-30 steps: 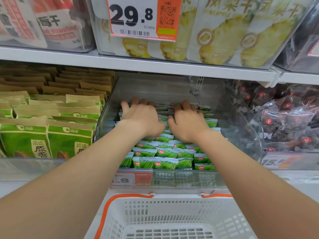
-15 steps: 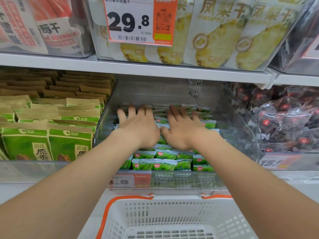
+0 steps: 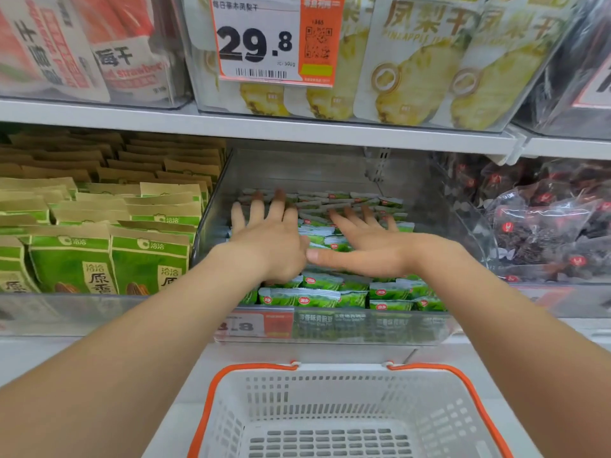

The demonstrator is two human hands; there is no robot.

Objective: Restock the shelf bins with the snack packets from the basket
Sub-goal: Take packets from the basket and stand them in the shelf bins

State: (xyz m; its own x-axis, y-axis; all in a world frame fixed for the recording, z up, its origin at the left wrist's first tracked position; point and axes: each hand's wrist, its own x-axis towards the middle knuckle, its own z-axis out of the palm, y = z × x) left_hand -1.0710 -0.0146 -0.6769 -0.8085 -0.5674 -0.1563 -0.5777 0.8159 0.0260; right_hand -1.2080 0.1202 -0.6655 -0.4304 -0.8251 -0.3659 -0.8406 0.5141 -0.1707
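At mid-frame, the left hand (image 3: 267,241) and right hand (image 3: 368,251) lay flat on the green packets (image 3: 317,292) in the clear bin (image 3: 413,328), fingers straight and spread, gripping nothing. The basket (image 3: 330,388) at the bottom of the frame showed no packets. Pressing too hard might have crushed the snacks, and a forward sweep might have pushed the front packets over the bin's low front wall.

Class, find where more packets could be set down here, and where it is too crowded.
Free: the strip between the green packets and the middle bin's right wall; the basket's visible floor. Crowded: the kraft bags left, the dark packets right.
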